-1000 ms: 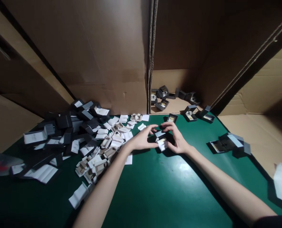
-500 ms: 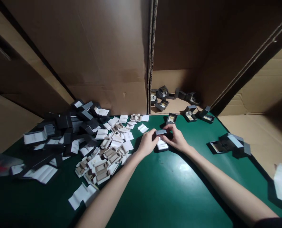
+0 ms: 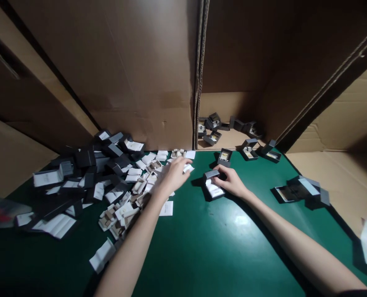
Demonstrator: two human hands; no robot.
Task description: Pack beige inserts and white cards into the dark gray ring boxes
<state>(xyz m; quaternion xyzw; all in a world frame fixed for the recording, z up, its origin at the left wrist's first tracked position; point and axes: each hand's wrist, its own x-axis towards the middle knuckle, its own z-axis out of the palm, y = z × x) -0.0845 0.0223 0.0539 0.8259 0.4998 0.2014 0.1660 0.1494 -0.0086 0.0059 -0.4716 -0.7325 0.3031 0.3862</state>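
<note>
My right hand (image 3: 232, 181) grips a small dark hinged box (image 3: 210, 175) by its raised lid. The box stands open on the green table, and a white insert (image 3: 214, 189) shows inside it. To the left, my left hand (image 3: 176, 173) reaches over the edge of a heap of white folded inserts (image 3: 146, 181). Its fingers are stretched out above a white piece (image 3: 189, 168), and I cannot tell whether they touch it.
A pile of dark boxes (image 3: 84, 159) lies at the left. Several open boxes with inserts, one of them here (image 3: 224, 156), stand toward the back right. Joined dark boxes (image 3: 301, 189) lie at the right edge. Cardboard walls (image 3: 146, 74) close off the back.
My left hand has let go of the dark box and moved left over the white inserts. My right hand stays on the box, whose white inside now shows more fully.
</note>
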